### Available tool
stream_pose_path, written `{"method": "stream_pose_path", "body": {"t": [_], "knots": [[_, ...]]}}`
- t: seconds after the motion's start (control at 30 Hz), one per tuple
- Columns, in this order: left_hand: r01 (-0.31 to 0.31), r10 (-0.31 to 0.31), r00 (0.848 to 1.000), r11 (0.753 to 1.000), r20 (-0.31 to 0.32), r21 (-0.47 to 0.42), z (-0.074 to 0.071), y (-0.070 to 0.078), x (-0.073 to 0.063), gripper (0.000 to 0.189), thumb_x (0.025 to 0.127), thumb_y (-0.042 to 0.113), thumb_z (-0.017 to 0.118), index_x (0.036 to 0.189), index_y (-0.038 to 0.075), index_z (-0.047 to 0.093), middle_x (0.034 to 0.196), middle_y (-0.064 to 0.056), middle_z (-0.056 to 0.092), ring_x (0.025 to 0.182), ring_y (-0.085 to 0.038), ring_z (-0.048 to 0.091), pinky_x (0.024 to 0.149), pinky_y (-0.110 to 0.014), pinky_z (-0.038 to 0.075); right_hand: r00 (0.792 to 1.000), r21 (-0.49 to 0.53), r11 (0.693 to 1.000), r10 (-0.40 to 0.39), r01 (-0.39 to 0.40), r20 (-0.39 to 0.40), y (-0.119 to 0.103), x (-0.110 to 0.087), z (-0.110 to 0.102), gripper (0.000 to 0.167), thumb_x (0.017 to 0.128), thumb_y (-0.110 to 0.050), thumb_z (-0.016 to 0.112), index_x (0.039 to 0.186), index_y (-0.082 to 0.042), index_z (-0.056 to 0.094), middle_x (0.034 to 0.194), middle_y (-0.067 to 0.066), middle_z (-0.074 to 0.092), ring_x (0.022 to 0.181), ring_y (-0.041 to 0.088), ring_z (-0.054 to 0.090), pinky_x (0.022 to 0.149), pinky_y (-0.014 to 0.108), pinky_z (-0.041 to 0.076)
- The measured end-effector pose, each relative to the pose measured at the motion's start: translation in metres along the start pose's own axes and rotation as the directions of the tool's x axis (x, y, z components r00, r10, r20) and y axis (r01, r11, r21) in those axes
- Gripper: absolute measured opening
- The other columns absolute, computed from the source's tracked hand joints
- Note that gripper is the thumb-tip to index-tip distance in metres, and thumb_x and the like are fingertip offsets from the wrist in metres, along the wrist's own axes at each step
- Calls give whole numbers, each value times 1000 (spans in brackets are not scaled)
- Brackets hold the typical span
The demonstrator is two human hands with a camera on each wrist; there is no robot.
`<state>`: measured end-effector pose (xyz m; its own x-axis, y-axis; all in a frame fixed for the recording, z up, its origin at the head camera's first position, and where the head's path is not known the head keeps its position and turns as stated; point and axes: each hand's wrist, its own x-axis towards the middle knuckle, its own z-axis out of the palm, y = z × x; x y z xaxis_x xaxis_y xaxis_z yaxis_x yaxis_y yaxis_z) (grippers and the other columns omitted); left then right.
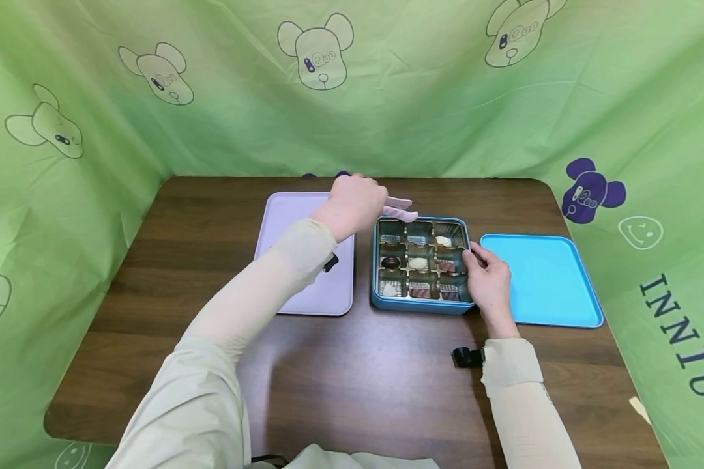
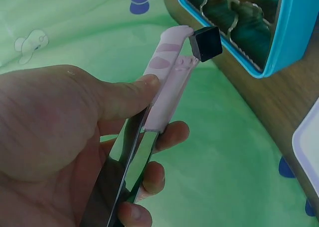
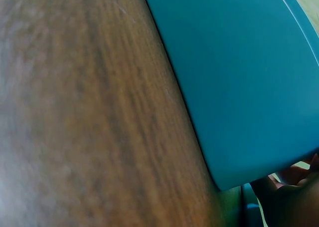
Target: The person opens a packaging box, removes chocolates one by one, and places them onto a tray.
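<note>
My left hand [image 1: 358, 202] holds a pair of tongs [image 2: 164, 87] with pink paw-shaped tips, thumb on one arm and fingers curled round the other. Between the tips sits a small dark cube [image 2: 207, 43], probably chocolate. In the head view the tips reach over the back edge of a blue box [image 1: 419, 305], which has a divided insert with several compartments. A dark oval piece [image 1: 390, 262], a white oval piece [image 1: 418, 264] and other small pieces lie inside. My right hand [image 1: 488, 280] grips the box's right side, thumb at the rim.
A lilac tray [image 1: 313, 299] lies left of the box, partly under my left forearm. To the right is a flat bright blue lid or tray [image 1: 554, 280], close beside my right hand. A green printed curtain [image 1: 387, 130] surrounds the wooden table [image 1: 352, 378].
</note>
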<state>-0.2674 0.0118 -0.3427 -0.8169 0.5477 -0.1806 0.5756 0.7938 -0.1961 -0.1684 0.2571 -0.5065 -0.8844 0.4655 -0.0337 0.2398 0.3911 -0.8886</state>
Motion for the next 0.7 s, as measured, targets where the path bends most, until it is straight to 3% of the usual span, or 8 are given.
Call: {"method": "stream_pose_path", "body": {"t": [0.4, 0.7], "knots": [[58, -60, 997, 997, -44, -51, 3, -31, -20, 19, 98, 23, 59, 113, 19, 71, 111, -3, 69, 99, -26, 60, 81, -48, 53, 1000, -6, 1000, -9, 9, 0, 1, 1, 1, 45, 105, -32, 55, 142, -8, 58, 134, 17, 63, 106, 15, 62, 75, 11, 45], [103, -104, 994, 992, -13, -67, 15, -52, -32, 25, 102, 32, 59, 118, 17, 70, 114, -5, 69, 100, -28, 61, 83, -49, 53, 1000, -16, 1000, -3, 3, 2, 1, 1, 0, 45, 105, -33, 55, 142, -9, 58, 135, 16, 63, 105, 13, 61, 75, 11, 45]]}}
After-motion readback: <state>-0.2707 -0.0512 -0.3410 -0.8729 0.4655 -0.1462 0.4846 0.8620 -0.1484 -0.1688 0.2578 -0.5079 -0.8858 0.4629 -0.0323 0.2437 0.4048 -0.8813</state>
